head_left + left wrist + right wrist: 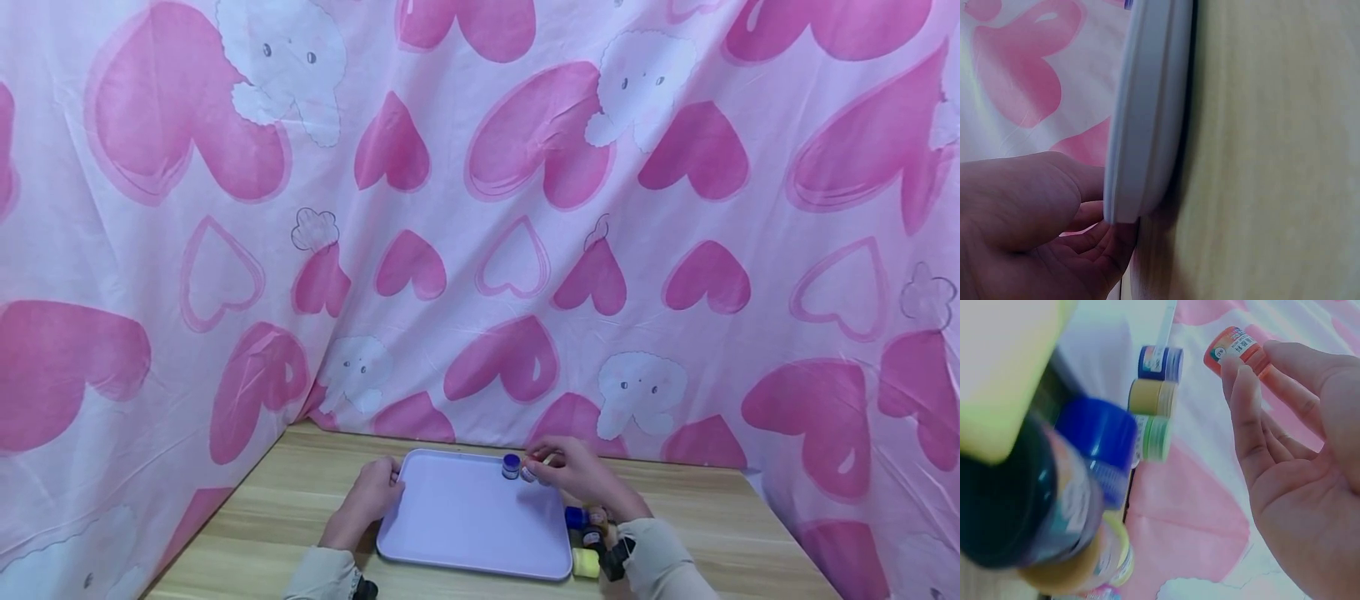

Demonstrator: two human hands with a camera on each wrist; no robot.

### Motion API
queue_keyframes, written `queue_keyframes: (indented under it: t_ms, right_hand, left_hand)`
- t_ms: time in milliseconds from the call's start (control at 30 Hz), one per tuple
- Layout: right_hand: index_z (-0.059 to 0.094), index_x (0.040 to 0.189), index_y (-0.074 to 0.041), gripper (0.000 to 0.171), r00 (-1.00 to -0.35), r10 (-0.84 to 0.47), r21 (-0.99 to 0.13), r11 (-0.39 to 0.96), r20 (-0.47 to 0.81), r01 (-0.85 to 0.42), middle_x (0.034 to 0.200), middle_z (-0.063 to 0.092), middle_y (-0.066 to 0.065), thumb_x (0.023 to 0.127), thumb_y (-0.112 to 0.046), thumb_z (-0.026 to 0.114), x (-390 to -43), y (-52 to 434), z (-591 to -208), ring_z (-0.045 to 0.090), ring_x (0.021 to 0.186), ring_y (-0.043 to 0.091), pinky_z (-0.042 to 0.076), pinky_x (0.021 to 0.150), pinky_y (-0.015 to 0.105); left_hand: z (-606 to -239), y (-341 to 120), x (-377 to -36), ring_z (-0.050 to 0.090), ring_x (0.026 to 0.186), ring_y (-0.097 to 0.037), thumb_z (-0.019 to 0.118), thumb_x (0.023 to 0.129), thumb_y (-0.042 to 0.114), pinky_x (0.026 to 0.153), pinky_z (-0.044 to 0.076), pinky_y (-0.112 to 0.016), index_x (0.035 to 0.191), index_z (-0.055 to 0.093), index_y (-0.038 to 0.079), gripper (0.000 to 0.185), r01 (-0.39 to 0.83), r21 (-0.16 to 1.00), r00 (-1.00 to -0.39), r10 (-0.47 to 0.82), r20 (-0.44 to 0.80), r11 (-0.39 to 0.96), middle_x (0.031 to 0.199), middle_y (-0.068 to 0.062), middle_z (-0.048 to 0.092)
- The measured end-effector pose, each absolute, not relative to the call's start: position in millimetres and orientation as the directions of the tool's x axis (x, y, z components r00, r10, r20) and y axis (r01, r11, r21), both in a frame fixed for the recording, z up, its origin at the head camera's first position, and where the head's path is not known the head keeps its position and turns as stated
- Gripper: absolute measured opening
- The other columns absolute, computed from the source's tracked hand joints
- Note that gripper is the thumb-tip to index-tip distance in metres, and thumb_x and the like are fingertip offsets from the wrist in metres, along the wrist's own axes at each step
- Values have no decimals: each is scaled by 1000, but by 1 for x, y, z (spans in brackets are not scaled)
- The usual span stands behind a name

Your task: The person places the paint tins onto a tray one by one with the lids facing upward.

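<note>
The right hand (pixel 573 468) pinches a small orange-red paint pot (pixel 528 473) between its thumb and fingertips (pixel 1235 381). In the right wrist view the pot (pixel 1237 349) sticks out past the fingertips, and the palm below it is open. The pot's long way points out from the fingers, toward the left hand's side.

The pot is over the far corner of the lilac tray (pixel 465 517), on the right hand's side. I cannot tell if it touches the tray or hangs just above it. Just beside it, on the side away from the right hand's palm, a dark blue pot (pixel 511 466) stands upright on the tray. The two pots are very close, maybe touching.

The left hand (pixel 372 493) holds the tray's other short edge. In the left wrist view its fingers (pixel 1094 247) curl under the tray's rim (pixel 1147 125) and its thumb lies along the top. So the tray's long way runs from one hand to the other.

The right hand is much nearer to the orange-red pot than the left hand, which is across the tray from it.

Close to the right wrist, on the desk (pixel 712 517) just beside the tray's edge, sit more little pots (pixel 588 533): a blue one, a yellow one and some dark ones. They crowd together, touching.
</note>
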State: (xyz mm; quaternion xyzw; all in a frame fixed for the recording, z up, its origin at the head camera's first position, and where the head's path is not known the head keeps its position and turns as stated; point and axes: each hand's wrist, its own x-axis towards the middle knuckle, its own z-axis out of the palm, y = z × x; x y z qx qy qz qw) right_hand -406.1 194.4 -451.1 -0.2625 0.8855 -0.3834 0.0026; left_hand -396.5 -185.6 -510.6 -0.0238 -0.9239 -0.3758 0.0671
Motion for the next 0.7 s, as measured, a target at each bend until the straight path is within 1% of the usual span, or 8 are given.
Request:
queue_keyframes:
  t_ms: [267, 367, 567, 700]
  right_hand:
    - [76, 126, -10, 32, -867, -460, -703, 552, 192, -449, 113, 78, 1, 102, -30, 78, -407, 181, -450, 74, 98, 16, 64, 84, 26]
    - [76, 127, -10, 31, -863, -463, -704, 543, 203, -457, 115, 77, 4, 101, -26, 79, -409, 176, -451, 75, 98, 17, 65, 84, 28]
    - [75, 127, -8, 32, -840, -484, -679, 533, 245, -504, 116, 77, 8, 97, -14, 82, -413, 168, -452, 74, 96, 19, 63, 82, 25]
    - [75, 126, -8, 31, -836, -489, -675, 531, 250, -513, 116, 77, 10, 96, -9, 81, -416, 164, -455, 74, 94, 18, 63, 83, 24]
  left_hand:
    - [-510, -186, -395, 63, 83, -18, 72, 96, -3, 73, 61, -35, 113, 71, -10, 19, 103, 690, -988, -5, 153, 717, 91, -9, 67]
    - [-511, -186, -396, 63, 83, -18, 72, 96, -2, 74, 61, -35, 114, 71, -10, 20, 98, 693, -989, -8, 148, 714, 91, -9, 67]
    - [-513, -185, -396, 63, 83, -19, 72, 96, -2, 74, 61, -36, 113, 71, -9, 19, 98, 695, -989, -9, 149, 713, 91, -9, 67]
    - [-513, -185, -397, 63, 83, -19, 71, 96, -2, 74, 61, -36, 112, 71, -9, 17, 99, 699, -989, -8, 148, 708, 91, -9, 67]
